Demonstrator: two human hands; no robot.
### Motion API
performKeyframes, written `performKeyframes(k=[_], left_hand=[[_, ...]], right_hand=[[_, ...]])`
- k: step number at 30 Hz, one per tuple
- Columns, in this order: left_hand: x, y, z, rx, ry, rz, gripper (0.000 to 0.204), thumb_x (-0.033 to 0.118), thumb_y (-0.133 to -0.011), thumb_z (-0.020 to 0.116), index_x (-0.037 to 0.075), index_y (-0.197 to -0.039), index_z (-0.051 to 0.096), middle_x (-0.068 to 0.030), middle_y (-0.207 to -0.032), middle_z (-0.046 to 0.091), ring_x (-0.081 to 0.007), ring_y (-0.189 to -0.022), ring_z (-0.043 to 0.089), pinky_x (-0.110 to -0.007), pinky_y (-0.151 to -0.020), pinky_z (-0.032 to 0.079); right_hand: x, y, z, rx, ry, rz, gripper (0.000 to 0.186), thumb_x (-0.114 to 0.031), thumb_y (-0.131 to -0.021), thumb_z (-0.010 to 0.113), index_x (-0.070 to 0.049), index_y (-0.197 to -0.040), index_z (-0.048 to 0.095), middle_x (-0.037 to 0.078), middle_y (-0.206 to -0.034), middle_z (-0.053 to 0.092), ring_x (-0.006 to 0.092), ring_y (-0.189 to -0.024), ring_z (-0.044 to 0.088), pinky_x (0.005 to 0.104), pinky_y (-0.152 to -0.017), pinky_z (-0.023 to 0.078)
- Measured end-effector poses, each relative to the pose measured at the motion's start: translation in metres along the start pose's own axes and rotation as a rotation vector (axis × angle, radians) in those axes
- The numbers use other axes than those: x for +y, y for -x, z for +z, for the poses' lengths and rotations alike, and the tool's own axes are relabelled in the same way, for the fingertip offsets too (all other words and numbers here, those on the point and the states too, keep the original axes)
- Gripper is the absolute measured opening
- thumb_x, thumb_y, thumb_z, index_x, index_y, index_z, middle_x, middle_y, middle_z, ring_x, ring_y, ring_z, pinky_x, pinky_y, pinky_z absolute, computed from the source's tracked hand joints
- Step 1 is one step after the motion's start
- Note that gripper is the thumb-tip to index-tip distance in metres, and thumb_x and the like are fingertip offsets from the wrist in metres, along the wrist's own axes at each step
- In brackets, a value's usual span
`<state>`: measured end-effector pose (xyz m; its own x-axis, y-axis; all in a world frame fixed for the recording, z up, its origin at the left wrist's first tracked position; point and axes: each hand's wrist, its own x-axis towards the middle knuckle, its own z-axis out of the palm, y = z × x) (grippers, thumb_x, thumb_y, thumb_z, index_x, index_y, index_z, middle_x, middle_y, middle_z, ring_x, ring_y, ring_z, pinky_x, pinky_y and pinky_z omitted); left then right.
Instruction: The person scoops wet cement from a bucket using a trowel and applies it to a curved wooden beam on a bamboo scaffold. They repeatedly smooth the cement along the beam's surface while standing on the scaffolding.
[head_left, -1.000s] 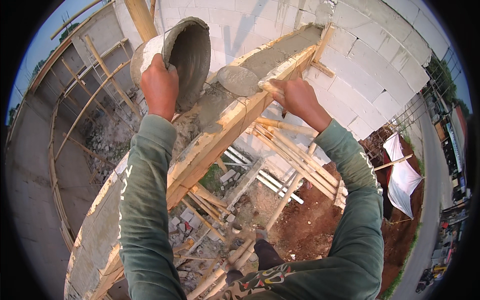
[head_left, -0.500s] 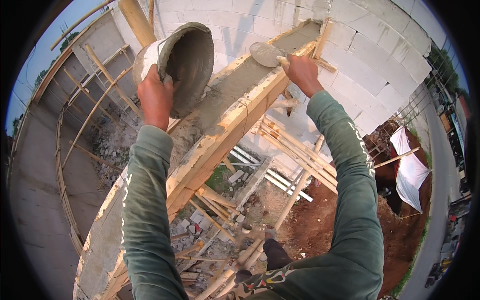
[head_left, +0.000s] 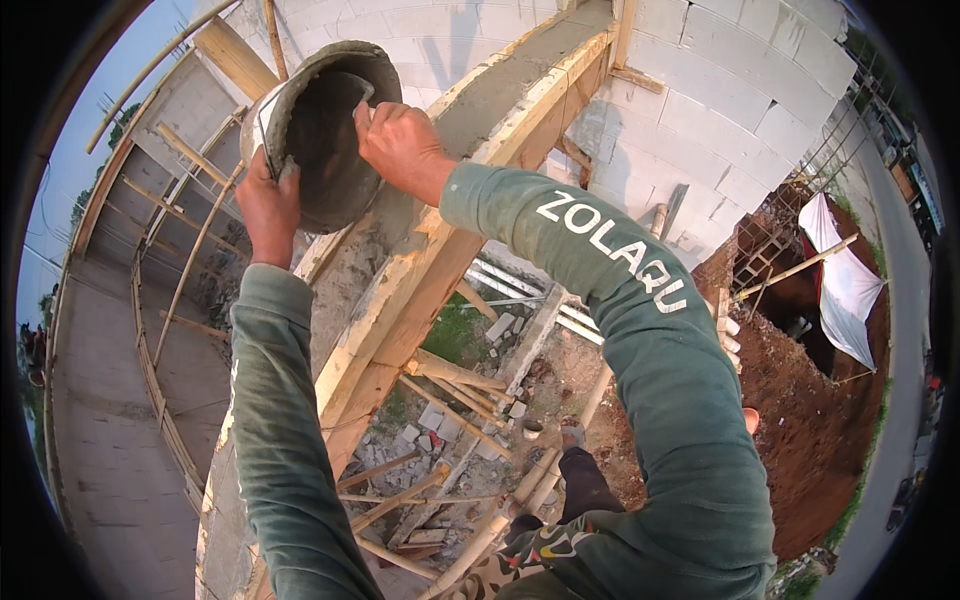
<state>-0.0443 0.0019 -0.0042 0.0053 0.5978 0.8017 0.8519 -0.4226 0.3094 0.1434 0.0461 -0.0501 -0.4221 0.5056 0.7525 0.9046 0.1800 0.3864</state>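
Note:
A cement-crusted bucket [head_left: 318, 160] is tipped on its side above the timber formwork [head_left: 370, 335], its mouth turned toward me. My left hand [head_left: 268, 208] grips the bucket's near rim, fingers closed. Reaching into the mouth is my right hand [head_left: 405, 148], closed round the handle of a trowel [head_left: 352, 84]. Only the trowel's bent metal neck shows clearly; its blade is lost in the dark inside. Wet grey cement [head_left: 490, 88] fills the channel between the boards beyond the bucket, with a fairly smooth surface.
A pale block wall [head_left: 700, 120] rises at the far right. Far below lie rubble [head_left: 440, 425], bamboo poles [head_left: 465, 395] and red soil [head_left: 800, 470]. My foot [head_left: 573, 435] is by a pole. A grey wall [head_left: 110, 400] with bamboo stands left.
My right hand has swung left with the trowel, from over the cement in the channel into the bucket's mouth. The bucket and my left hand have shifted slightly left in view.

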Motion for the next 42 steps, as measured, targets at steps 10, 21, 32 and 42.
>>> performKeyframes(k=[10, 21, 32, 42], left_hand=[[-0.016, 0.013, -0.006, -0.037, 0.106, -0.071, 0.033, 0.007, -0.078, 0.066, 0.004, -0.11, 0.062, -0.0201, -0.087, 0.066, -0.0328, -0.083, 0.067, -0.035, -0.074, 0.05], [-0.009, 0.008, -0.002, -0.025, 0.061, -0.008, 0.034, 0.004, -0.076, 0.067, 0.004, -0.11, 0.062, -0.0229, -0.088, 0.064, -0.0377, -0.088, 0.065, -0.036, -0.074, 0.05], [-0.08, 0.009, -0.029, 0.072, 0.67, -0.363, 0.03, 0.002, -0.084, 0.061, 0.0, -0.114, 0.059, -0.0039, -0.098, 0.064, -0.0112, -0.088, 0.057, -0.027, -0.079, 0.045], [-0.074, 0.057, -0.195, 0.252, 0.933, -0.733, 0.031, 0.003, -0.085, 0.064, 0.002, -0.115, 0.055, -0.0069, -0.102, 0.065, -0.0176, -0.09, 0.063, -0.032, -0.078, 0.052]], right_hand=[[0.069, 0.049, 0.009, -0.381, -1.043, 0.026, 0.04, -0.023, -0.077, 0.068, -0.015, -0.117, 0.066, 0.012, -0.089, 0.07, 0.0332, -0.08, 0.067, 0.0426, -0.071, 0.053], [0.084, 0.106, -0.022, -0.281, -0.788, 0.057, 0.042, -0.022, -0.079, 0.069, -0.014, -0.12, 0.063, 0.014, -0.095, 0.069, 0.0343, -0.077, 0.066, 0.0443, -0.065, 0.054], [0.048, 0.135, -0.065, -0.5, -0.589, 0.539, 0.046, -0.023, -0.084, 0.063, -0.005, -0.125, 0.052, 0.021, -0.073, 0.065, 0.0404, -0.069, 0.066, 0.0476, -0.059, 0.053], [0.054, 0.127, -0.064, -0.56, -0.522, 0.513, 0.045, -0.027, -0.086, 0.062, -0.008, -0.125, 0.052, 0.022, -0.081, 0.067, 0.0414, -0.077, 0.066, 0.0496, -0.065, 0.054]])
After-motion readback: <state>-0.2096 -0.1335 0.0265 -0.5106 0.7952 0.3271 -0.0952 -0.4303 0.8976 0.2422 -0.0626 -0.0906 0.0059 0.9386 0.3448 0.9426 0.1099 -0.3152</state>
